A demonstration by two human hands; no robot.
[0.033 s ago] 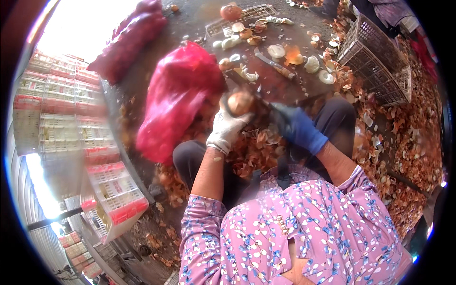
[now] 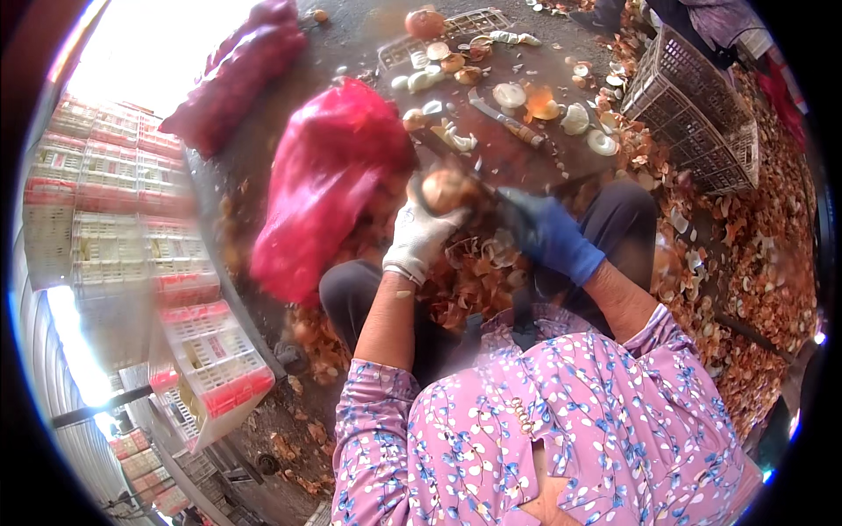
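My left hand [image 2: 419, 235], in a white glove, is closed around a brown-skinned onion [image 2: 445, 190]. My right hand [image 2: 553, 232], in a blue glove, is curled just right of the onion. Blur and dark smearing at its fingertips hide what it grips. Beyond both hands a knife [image 2: 507, 119] with a wooden handle lies on the wet surface, among peeled onion pieces [image 2: 509, 95] and scraps. To the left of the onion slumps a pink-red mesh sack [image 2: 329, 175].
Brown onion skins [image 2: 745, 263] cover the ground on the right and between my knees. A plastic crate [image 2: 693, 110] stands far right, near another person's clothing [image 2: 724, 26]. A second red sack [image 2: 237, 74] lies far left. White-and-red crates [image 2: 215, 355] are stacked at left.
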